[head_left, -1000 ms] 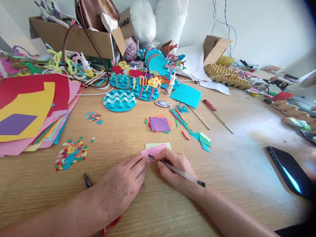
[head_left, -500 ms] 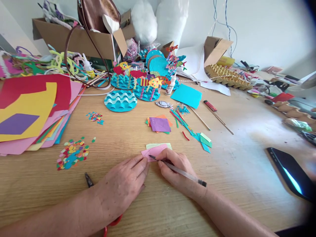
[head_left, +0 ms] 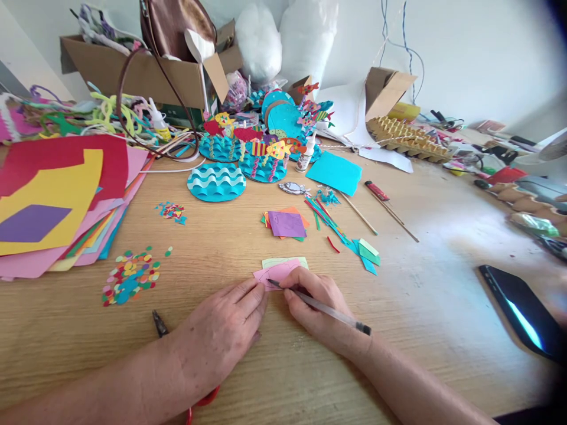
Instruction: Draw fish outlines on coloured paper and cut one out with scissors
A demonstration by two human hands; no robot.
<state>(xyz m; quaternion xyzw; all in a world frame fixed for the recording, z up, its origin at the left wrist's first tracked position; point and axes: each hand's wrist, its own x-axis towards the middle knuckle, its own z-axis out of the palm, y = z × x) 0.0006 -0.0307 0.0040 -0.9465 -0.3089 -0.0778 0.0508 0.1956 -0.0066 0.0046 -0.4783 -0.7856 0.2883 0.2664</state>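
Pinching the pen (head_left: 319,304), the right hand (head_left: 326,290) could skew a line if the pink paper (head_left: 280,271), overlapping a green sheet (head_left: 269,262) on the table (head_left: 221,239), slips under the left hand (head_left: 225,319), its close-set fingers resting on one end.

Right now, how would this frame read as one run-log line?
left hand: on pink paper | right hand: holds pen, tip at pink paper | green paper: partly covered | scissors: partly hidden
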